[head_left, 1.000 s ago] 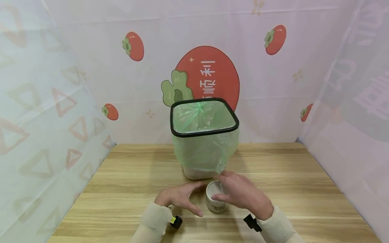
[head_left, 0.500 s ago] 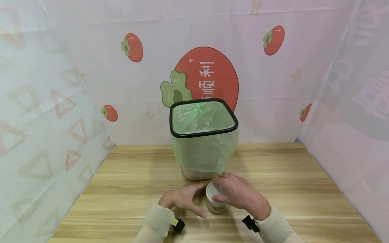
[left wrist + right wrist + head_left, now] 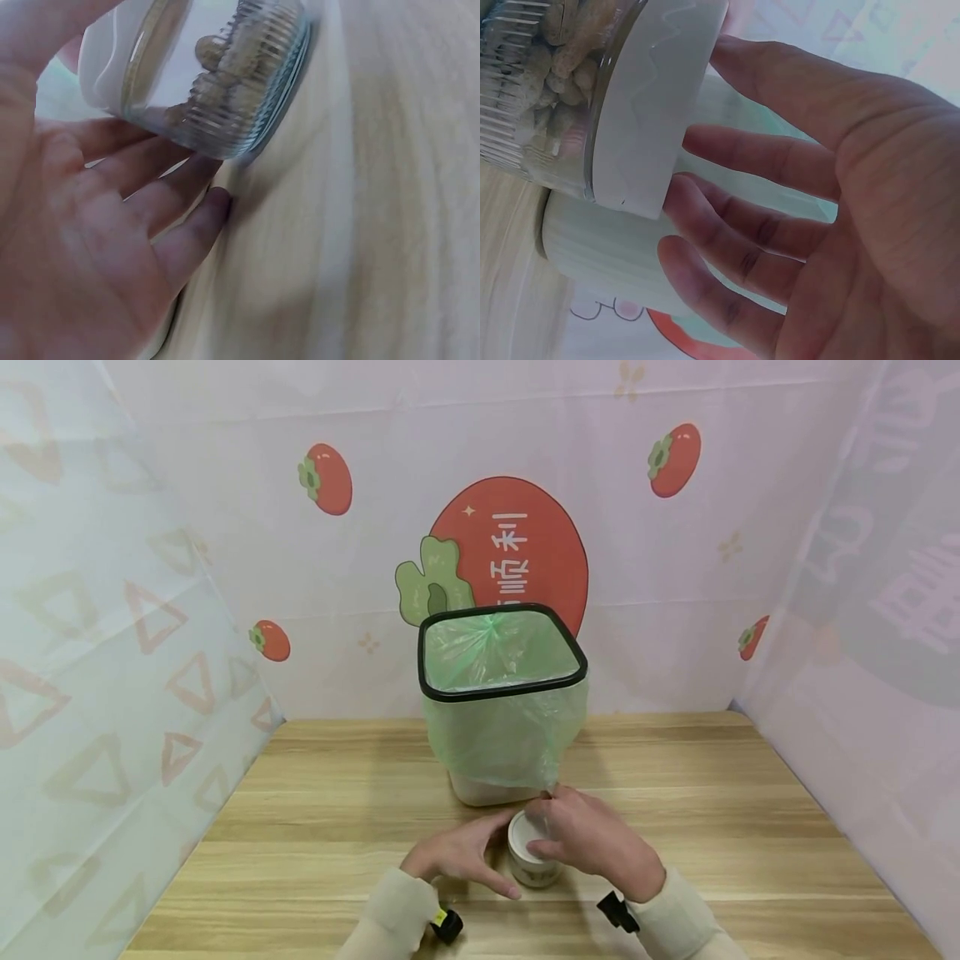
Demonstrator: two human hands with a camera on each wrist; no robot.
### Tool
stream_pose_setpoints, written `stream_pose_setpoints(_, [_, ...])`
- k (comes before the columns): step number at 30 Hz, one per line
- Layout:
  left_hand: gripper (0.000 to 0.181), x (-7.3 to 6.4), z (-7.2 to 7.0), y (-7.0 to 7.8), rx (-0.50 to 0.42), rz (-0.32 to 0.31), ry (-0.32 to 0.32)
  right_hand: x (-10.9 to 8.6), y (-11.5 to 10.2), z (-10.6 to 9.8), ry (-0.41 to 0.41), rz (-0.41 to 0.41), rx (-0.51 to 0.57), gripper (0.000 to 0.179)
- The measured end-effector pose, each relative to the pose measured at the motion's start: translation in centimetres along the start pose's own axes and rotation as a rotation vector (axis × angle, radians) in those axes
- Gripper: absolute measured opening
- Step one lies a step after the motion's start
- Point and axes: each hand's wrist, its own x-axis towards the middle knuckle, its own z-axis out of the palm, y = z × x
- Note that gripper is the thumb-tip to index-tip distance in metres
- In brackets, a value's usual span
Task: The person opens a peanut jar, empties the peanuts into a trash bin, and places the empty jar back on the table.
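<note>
Jar (image 3: 528, 866): stood upright between hands
Left hand (image 3: 461, 851): spread beside it, empty
Right hand (image 3: 592, 841): hung nearer, splayed over lid (image 3: 521, 832), empty

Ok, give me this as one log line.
left hand: beside jar; right hand: at white lid; jar: upright, lid on; lined bin: behind jar

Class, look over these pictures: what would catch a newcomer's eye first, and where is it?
Probably the bin with its black rim and green bag, mid-picture in the head view, before a big red fruit print on the backdrop. Next, the glass jar on the table in front of it, between left hand and right hand. The right wrist view shows brown, peanut-like lumps inside.
</note>
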Motion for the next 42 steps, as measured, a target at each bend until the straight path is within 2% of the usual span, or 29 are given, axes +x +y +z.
stream_pose_setpoints(7, [0.111, 0.4, 0.5, 0.1, 0.006, 0.004, 0.021, 0.2, 0.0, 0.1, -0.036, -0.003, 0.088, 0.018])
stream_pose_setpoints(11, [0.106, 0.7, 0.7, 0.0, 0.019, 0.034, 0.036, 0.3, 0.0, 0.2, -0.039, 0.009, 0.106, 0.015])
stream_pose_setpoints(18, [0.1, 1.1, 1.1, -0.2, 0.019, 0.073, 0.075, 0.4, 0.0, 0.4, -0.021, 0.0, 0.094, 0.012])
stream_pose_setpoints(27, [0.099, 1.5, 1.9, 0.1, -0.05, 0.102, 0.132, 0.4, -0.1, 0.4, 0.008, -0.018, 0.07, 0.012])
stream_pose_setpoints(32, [0.095, 1.6, 2.2, 0.2, -0.049, 0.098, 0.172, 0.4, -0.2, 0.5, 0.011, 0.006, 0.064, 0.012])
stream_pose_setpoints(37, [0.088, 1.6, 2.3, 0.1, -0.068, 0.091, 0.193, 0.4, -0.1, 0.6, 0.001, 0.049, 0.066, 0.018])
stream_pose_setpoints(42, [0.081, 1.6, 2.4, 0.2, -0.06, 0.095, 0.206, 0.3, 0.0, 0.7, 0.01, 0.058, 0.059, 0.02])
